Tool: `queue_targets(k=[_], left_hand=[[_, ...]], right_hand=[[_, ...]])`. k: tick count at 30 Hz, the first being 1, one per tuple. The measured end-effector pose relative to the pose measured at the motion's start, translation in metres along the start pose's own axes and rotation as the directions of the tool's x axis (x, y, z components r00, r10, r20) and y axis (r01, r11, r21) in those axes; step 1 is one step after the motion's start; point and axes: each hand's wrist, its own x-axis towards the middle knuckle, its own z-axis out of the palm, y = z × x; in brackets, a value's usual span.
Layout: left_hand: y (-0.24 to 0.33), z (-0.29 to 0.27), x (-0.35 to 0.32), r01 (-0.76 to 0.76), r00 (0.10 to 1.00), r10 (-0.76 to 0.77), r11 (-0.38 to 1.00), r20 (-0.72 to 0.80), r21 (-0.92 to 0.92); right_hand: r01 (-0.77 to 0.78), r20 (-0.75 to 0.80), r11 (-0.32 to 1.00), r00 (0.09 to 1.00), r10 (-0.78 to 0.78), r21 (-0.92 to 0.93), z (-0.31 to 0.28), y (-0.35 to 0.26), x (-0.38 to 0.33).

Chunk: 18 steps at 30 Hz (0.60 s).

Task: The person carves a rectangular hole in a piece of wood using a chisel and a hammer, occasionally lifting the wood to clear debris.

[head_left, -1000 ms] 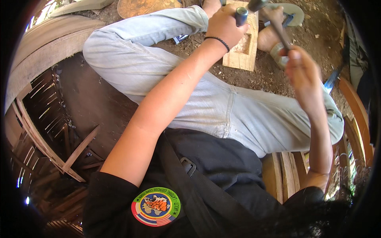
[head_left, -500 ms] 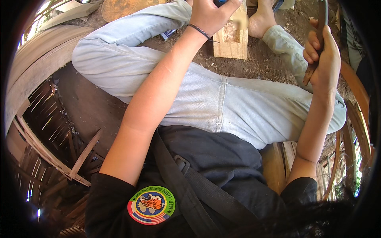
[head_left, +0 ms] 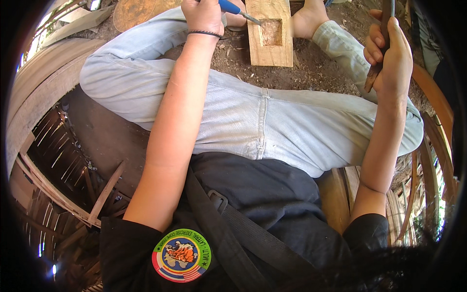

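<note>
My left hand (head_left: 203, 17), at the top of the view, is closed round the blue handle of a chisel (head_left: 230, 7). The chisel's metal blade slants down to the right, its tip at the left edge of a rectangular recess cut into a pale wooden block (head_left: 271, 57). Rough, chipped wood shows inside the recess. On the right, my right hand (head_left: 393, 61) grips a long dark bar (head_left: 387, 22) with a worn brown lower end. The bar is raised nearly upright, apart from the block, and its top runs out of view.
My bare foot (head_left: 310, 20) rests against the block's right side. Wood chips lie on the dirt floor (head_left: 318, 62). A round brown board (head_left: 134, 14) lies at the far left, near curved planks (head_left: 48, 80). Bent wooden strips (head_left: 434, 100) stand at the right.
My left hand has moved left with the chisel, uncovering the recess and bringing the blade into sight. The right hand still holds the bar, slightly further left in the picture.
</note>
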Motion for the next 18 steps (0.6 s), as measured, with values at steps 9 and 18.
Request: queue_targets(k=[9,18], left_hand=[[0.020,0.018,-0.018,0.073,0.971,-0.126,0.966,0.205,0.249],[0.033,0.034,-0.048,-0.485,0.785,0.063,0.682,0.616,0.548]], right_hand=[[-0.004,0.011,0.999,1.000,0.004,-0.052,0.012,0.012,-0.002],[0.004,0.126,0.996,0.992,0.007,-0.087,0.014,0.025,-0.003]])
